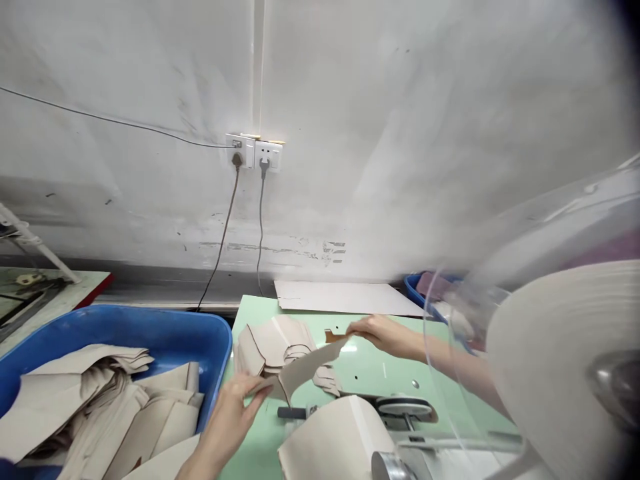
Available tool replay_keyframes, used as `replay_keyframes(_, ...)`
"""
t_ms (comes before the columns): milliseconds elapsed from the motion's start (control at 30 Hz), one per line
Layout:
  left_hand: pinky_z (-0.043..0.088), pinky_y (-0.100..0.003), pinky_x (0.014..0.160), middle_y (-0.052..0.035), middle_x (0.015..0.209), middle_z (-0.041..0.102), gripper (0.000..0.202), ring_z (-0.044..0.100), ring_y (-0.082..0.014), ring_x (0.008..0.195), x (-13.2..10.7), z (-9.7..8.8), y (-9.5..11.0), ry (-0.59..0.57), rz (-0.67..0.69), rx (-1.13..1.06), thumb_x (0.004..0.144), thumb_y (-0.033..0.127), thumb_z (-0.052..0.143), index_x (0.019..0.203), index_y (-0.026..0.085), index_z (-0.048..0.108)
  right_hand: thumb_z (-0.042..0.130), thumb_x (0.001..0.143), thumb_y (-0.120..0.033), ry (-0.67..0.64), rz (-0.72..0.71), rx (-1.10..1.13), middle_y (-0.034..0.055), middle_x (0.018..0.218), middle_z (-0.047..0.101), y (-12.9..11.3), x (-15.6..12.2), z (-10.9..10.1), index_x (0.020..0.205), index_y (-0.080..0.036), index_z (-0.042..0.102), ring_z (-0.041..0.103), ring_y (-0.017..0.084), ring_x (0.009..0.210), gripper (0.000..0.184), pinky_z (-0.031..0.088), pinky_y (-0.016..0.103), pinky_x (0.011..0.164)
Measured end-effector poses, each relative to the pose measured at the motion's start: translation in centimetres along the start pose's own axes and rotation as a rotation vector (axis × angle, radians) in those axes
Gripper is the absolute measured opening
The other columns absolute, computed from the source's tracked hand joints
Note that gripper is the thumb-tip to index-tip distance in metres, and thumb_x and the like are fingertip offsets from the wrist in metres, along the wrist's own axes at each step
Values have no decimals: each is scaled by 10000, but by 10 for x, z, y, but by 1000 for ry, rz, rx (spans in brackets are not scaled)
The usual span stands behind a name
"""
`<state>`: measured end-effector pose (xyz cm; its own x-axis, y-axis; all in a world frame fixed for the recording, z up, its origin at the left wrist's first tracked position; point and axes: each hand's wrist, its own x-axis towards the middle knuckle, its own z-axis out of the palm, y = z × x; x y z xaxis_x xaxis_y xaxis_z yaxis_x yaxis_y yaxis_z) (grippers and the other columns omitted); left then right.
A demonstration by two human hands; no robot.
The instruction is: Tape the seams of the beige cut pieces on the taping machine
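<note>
White wall (400,133) across the whole back, scuffed low down. Double socket (254,153) upper centre-left, two cables (223,233) dropping behind the table edge.

Far left: corner of a side bench (75,287) with a red edge. A narrow gap separates it from the blue bin (150,327).

Lower left: the blue bin, its right rim hard against the left edge of the green table (370,367). Loose beige cut pieces (90,400) fill it, below the rim.

Left hand (233,417), lower centre-left, just past the bin's rim. Thumb and fingers pinched shut on the near end of a beige strip (305,367). The strip runs up and to the right, lifted off the table and curved.

Behind the strip: a fanned stack (273,343) of similar pieces lying on the table near its left edge.

Right hand (383,333), centre. Fingers closed on the strip's far end, forearm reaching in from the right.

Bare green surface under and beyond the right hand. A flat cardboard sheet (345,297) lies along the table's back edge.

Bottom centre: a curled beige sheet (335,440), just beside a metal wheel (404,407) on the machine.

Right of the cardboard: a small blue tray (417,290), partly hidden.

Right side: a large pale roll (560,360), blurred and very close to the camera, with a clear disc (450,347) in front of it. It crowds the right forearm; the open room is on the table's middle.
</note>
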<state>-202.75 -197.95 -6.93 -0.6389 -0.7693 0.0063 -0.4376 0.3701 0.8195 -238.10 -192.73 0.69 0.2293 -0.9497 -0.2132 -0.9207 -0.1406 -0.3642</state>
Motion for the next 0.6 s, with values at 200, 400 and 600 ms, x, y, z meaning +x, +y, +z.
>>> replay_keyframes(200,523,-298,763,-71,893,760,396,674,-267,888,-11,16,-14,32,-236,-569,828,521,612,888,150,734,494,818,-217,-237,62,154,5,628,563,13,13,0,652,-164,561,503,135,601,186,344,232,562)
replay_keyframes(400,549,-387,792,-139,948,748,568,685,-297,900,40,-10,-60,285,-315,-476,712,612,663,971,106,678,515,827,-302,-261,163,177,48,760,645,36,104,9,925,-152,622,594,174,722,209,450,256,654)
replay_keyframes(600,476,-413,956,-157,1139,681,602,631,-288,1069,-8,-68,-123,359,-438,-229,721,578,639,1123,130,624,479,871,-274,-186,176,103,209,1337,521,16,135,19,1402,-125,391,586,273,1091,558,440,384,920)
